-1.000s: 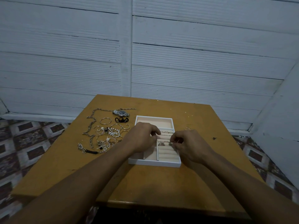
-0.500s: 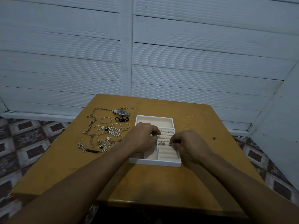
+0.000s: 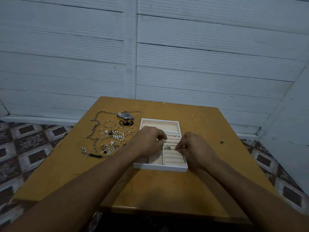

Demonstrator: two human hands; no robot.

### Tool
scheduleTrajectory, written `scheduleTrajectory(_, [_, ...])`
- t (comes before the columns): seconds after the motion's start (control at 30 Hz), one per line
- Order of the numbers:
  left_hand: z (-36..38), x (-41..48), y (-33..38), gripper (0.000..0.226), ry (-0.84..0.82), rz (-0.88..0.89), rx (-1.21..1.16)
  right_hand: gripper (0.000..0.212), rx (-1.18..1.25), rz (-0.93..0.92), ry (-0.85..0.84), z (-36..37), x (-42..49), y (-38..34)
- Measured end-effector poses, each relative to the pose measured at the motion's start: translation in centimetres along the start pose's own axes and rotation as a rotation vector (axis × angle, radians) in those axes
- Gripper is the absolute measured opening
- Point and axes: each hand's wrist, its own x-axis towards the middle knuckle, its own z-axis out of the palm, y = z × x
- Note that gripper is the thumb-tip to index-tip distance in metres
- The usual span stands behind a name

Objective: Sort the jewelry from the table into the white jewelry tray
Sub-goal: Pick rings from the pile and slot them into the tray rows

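Note:
The white jewelry tray (image 3: pixel 160 167) sits mid-table, with beige ring rolls on its right half and an open compartment at the back. Several rings (image 3: pixel 173 135) stand in the upper rolls, and a ring (image 3: pixel 168 147) sits in a middle roll. My right hand (image 3: pixel 194 149) pinches a small silver ring at the roll beside it. My left hand (image 3: pixel 148 141) lies over the tray's left half with curled fingers; whether it holds anything is hidden. Loose jewelry lies left of the tray: a watch (image 3: pixel 125 115), a pearl piece (image 3: pixel 117 135), bangles (image 3: pixel 109 123) and a long chain (image 3: pixel 94 129).
The yellow wooden table (image 3: pixel 167 190) stands against a white slatted wall. A small ring (image 3: pixel 194 131) lies on the table just right of the tray. A dark speck (image 3: pixel 222 142) marks the right side. Patterned floor tiles show on both sides.
Both hands have stayed over the tray almost unmoved; my right fingertips have shifted slightly at the ring rolls.

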Motion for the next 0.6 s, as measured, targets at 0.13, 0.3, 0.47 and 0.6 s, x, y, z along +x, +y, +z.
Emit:
scheduleTrajectory(0.13, [-0.1,0.0,0.0,0.027,-0.003,-0.001,0.005,0.018,0.028,0.031,-0.015,0.0,0.0,0.1])
scheduleTrajectory(0.3, [-0.2,0.1,0.1,0.026,-0.005,-0.007,0.002,0.020,0.019,0.035,-0.015,0.1,0.1,0.1])
scheduleTrajectory(0.47, [-0.2,0.5,0.3,0.026,0.000,0.011,0.037,0.027,0.234,0.044,-0.004,-0.2,-0.4,1.5])
scheduleTrajectory(0.6, [0.5,1.6,1.0,0.025,0.012,0.028,0.033,0.028,0.320,0.140,0.074,-0.7,-0.3,3.6])
